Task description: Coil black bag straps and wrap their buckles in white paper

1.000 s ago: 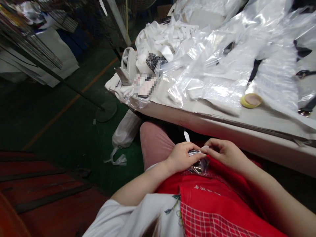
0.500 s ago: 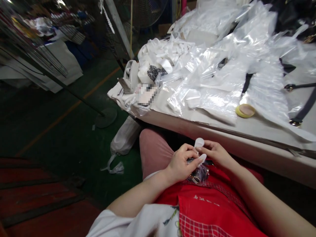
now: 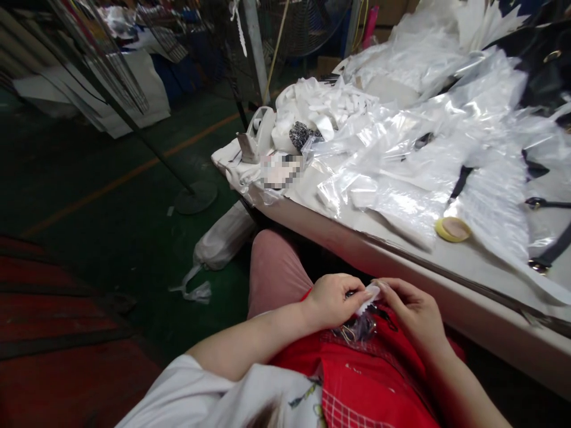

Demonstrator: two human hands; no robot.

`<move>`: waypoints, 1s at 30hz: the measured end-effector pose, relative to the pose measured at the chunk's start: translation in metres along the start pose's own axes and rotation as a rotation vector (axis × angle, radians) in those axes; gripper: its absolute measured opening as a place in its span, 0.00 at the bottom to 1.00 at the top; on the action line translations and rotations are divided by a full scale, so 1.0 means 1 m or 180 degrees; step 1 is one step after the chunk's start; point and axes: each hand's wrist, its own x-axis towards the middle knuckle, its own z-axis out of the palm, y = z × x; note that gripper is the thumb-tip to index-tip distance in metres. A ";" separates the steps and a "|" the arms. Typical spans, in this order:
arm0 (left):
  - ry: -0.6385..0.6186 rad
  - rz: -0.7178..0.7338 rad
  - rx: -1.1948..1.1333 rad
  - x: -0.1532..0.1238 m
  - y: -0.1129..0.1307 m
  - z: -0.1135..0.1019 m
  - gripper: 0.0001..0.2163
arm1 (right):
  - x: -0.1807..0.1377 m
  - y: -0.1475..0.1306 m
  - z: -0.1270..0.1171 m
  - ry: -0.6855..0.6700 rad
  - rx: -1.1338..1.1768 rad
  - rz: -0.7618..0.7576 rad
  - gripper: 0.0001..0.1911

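Observation:
Both hands meet over my lap, above a red apron [image 3: 370,380]. My left hand [image 3: 332,300] is closed, its fingers pinching a small white strip [image 3: 370,295]. My right hand [image 3: 413,312] is closed too, with its fingertips on the same white strip. Under the hands lies a small clear bag of dark and metal pieces [image 3: 359,327], partly hidden by the fingers.
A table [image 3: 401,252] stands just ahead, piled with clear plastic bags [image 3: 414,160], white strips [image 3: 321,107], black straps [image 3: 551,252], a yellow tape roll [image 3: 452,229] and a tape dispenser [image 3: 256,137]. A fan stand base [image 3: 195,196] and a white sack [image 3: 225,238] are on the green floor.
The white strip has been brought down from between the raised fingertips onto the small bag. My view has shifted, so the table sits further right and higher.

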 end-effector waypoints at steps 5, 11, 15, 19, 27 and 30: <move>-0.0005 -0.0097 0.0003 0.002 0.002 0.004 0.16 | -0.002 -0.003 -0.001 -0.0101 -0.0633 -0.0659 0.13; -0.0070 -0.0295 0.0107 0.005 0.005 0.007 0.17 | -0.005 -0.018 -0.004 -0.0050 -0.2453 -0.2273 0.13; -0.0140 -0.0545 0.0149 0.004 0.007 0.009 0.15 | -0.011 -0.023 -0.004 -0.0276 -0.3103 -0.2673 0.16; -0.0113 -0.0609 0.0081 0.002 0.007 0.010 0.16 | -0.014 -0.025 -0.003 -0.0232 -0.2494 -0.2068 0.15; -0.0023 -0.0304 0.0108 0.000 0.007 0.010 0.20 | -0.002 -0.024 0.000 -0.0684 -0.0278 0.0363 0.22; -0.0002 -0.0050 0.0455 -0.001 0.010 0.010 0.16 | -0.007 -0.021 0.002 -0.0147 -0.0622 0.0019 0.22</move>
